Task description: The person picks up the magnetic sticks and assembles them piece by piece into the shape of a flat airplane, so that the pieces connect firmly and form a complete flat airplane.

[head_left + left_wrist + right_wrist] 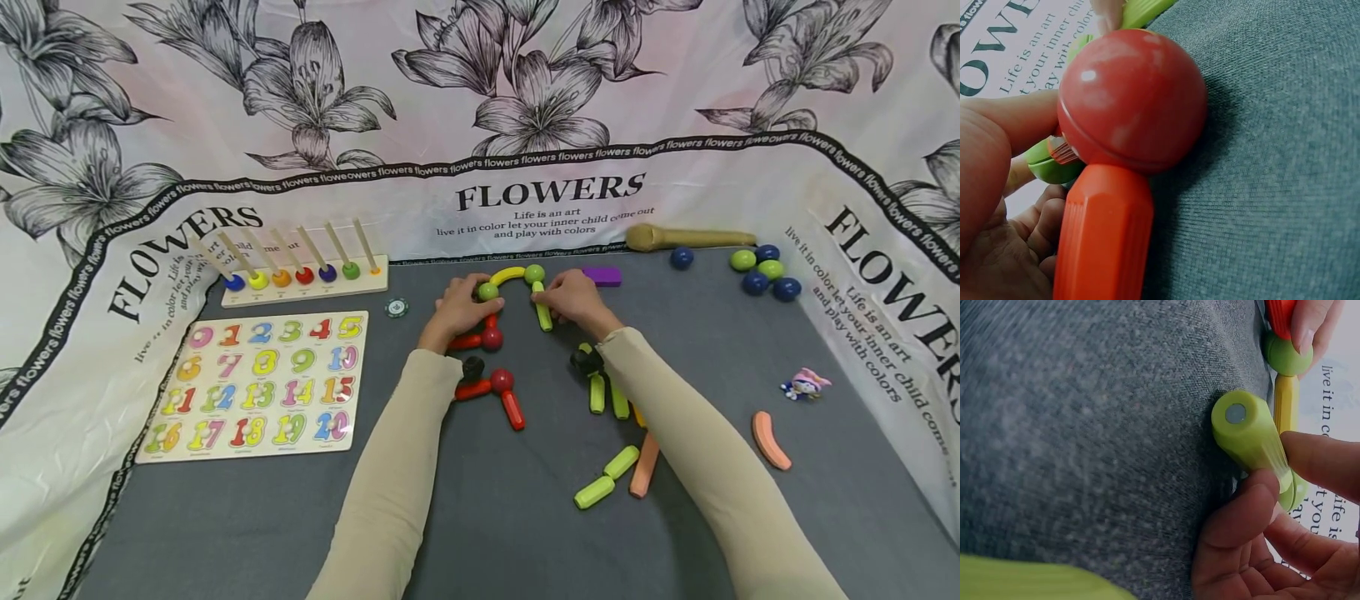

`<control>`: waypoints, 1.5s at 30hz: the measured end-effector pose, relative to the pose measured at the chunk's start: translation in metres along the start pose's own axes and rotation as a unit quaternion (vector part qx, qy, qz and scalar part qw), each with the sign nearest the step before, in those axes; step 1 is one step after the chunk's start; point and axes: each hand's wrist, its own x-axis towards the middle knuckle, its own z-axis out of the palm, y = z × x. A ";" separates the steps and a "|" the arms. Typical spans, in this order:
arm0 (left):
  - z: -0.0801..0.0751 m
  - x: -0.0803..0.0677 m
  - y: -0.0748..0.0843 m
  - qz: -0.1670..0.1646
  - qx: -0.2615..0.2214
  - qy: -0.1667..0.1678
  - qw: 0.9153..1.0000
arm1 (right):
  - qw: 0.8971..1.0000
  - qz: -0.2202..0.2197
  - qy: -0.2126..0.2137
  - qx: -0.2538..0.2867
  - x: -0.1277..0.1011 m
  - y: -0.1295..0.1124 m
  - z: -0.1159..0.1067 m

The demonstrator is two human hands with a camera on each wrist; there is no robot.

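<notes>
My left hand (459, 307) grips a green ball (488, 292) between thumb and fingers. A curved yellow rod (508, 273) links this ball to a second green ball (534, 273). Below the gripped ball, a red rod (491, 321) runs to a red ball (492, 338), which looms large in the left wrist view with an orange-red rod (1104, 228) attached. My right hand (576, 298) pinches a light green rod (1250, 437) by its far end, where it meets the second green ball. A grey magnet disc (1235, 414) shows in the rod's near end.
Another red ball (502, 381) with red rods lies nearer. Light green rods (596, 492) and an orange rod (645, 467) lie beside the right forearm. A number board (251, 454) and peg stand (315, 287) are left; blue balls (756, 283) and a toy figure (806, 383) are right.
</notes>
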 end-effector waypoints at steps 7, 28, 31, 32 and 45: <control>-0.004 -0.009 0.000 0.001 0.004 0.004 1.000 | 1.000 -0.006 -0.006 0.005 -0.001 -0.001 0.004; -0.002 -0.012 0.003 0.015 -0.001 0.006 1.000 | 0.979 -0.055 0.175 -0.093 -0.006 0.035 -0.078; -0.002 -0.011 0.003 0.015 -0.002 0.008 1.000 | 0.968 -0.055 0.204 -0.132 -0.006 0.044 -0.095; -0.002 -0.011 0.004 0.015 -0.002 0.008 1.000 | 0.967 -0.049 0.205 -0.145 -0.007 0.048 -0.100; 0.000 -0.009 0.004 0.005 0.018 0.008 1.000 | 0.960 -0.077 0.144 -0.228 -0.011 0.093 -0.122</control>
